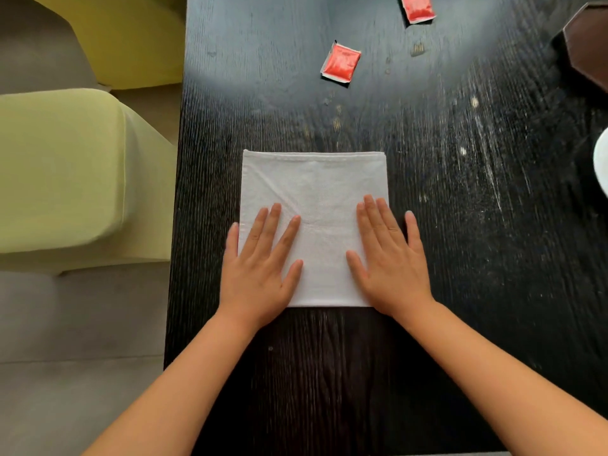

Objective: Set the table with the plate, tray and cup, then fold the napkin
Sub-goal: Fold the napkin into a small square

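Observation:
A white napkin (314, 189), folded into a rough square, lies flat on the black wooden table (460, 258). My left hand (260, 268) presses palm-down on its near left part, fingers spread. My right hand (391, 258) lies flat on its near right part, with the little finger off the cloth on the table. Neither hand grips anything. A dark brown tray (585, 51) is cut off at the far right edge. Below it shows a sliver of a white dish (602, 166); whether it is the plate or the cup cannot be told.
Two red sauce packets lie beyond the napkin, one (340, 64) mid-table and one (417, 8) at the top edge. Yellow-green upholstered chairs (65, 179) stand along the table's left edge. Pale crumbs and streaks mark the table right of the napkin.

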